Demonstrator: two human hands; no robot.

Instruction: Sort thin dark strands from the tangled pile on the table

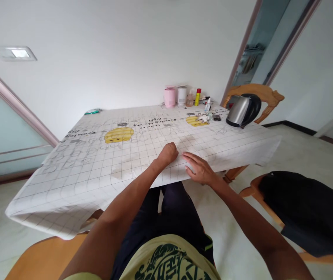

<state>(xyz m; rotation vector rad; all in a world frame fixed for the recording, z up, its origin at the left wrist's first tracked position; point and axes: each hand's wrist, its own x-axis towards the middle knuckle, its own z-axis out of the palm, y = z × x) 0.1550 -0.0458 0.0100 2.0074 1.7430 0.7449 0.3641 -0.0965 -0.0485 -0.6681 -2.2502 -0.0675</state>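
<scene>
My left hand (168,154) rests near the front edge of the table, its fingers curled into a fist; whatever may be inside it is hidden. Just to its right, my right hand (199,168) lies at the table edge with fingers stretched out and the thumb apart. A small gap separates the two hands. Under both is a white tablecloth (143,155) with a dark grid, lettering and yellow cartoon figures, its front side hanging over the edge.
A steel electric kettle (238,110) stands at the table's right end. Along the wall are a pink canister (170,97), a white canister (182,95) and a yellow can with a red cap (198,97). A green packet (92,111) lies back left. Black cloth (306,210) drapes a chair at right.
</scene>
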